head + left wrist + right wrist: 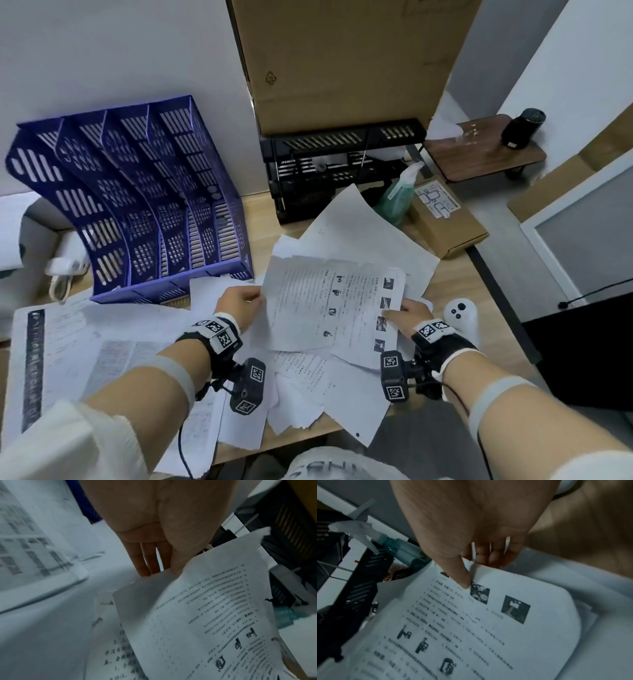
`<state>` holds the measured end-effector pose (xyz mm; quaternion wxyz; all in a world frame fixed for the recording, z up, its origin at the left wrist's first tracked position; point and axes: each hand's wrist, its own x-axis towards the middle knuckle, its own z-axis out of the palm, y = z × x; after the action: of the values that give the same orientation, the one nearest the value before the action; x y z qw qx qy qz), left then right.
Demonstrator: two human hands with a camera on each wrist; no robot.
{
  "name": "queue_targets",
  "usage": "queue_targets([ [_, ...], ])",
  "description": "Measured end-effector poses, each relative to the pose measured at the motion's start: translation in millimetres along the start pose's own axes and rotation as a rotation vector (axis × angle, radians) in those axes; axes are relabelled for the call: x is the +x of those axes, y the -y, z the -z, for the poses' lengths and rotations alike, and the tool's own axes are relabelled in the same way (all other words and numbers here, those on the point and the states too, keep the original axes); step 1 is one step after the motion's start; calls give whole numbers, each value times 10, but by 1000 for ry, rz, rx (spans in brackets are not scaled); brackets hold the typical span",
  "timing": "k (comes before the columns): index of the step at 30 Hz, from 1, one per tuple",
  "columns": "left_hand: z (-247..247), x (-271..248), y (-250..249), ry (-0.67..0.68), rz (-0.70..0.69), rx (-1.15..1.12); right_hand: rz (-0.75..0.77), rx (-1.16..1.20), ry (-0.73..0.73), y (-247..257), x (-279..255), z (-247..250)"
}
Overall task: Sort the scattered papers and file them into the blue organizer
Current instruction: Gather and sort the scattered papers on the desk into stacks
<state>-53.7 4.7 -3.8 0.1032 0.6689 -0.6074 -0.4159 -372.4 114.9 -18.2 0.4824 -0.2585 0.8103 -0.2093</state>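
Note:
Both hands hold a printed sheet (329, 308) with text and small pictures above the desk. My left hand (239, 305) pinches its left edge, thumb on top and fingers (149, 561) underneath. My right hand (407, 315) pinches the right edge, thumb (462, 577) pressed on the printed face (471, 628). Other scattered papers (308, 387) lie beneath and to the left (85, 342). The blue organizer (137, 205), with several slotted compartments, stands at the back left; no paper shows in it.
A black mesh tray rack (329, 164) and a large cardboard box (342, 61) stand behind the papers. A green spray bottle (397, 195) and a small carton (445, 219) sit at the right. A white controller (460, 317) lies by my right hand near the desk edge.

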Motion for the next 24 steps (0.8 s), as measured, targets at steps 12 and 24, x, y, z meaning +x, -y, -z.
queue_targets([
  [12,552,-360,333,124,186,-418,360,12,-3,745,-153,-113],
  [24,1552,-411,294,-81,-189,-203,808,-325,94,1972,-1036,-631],
])
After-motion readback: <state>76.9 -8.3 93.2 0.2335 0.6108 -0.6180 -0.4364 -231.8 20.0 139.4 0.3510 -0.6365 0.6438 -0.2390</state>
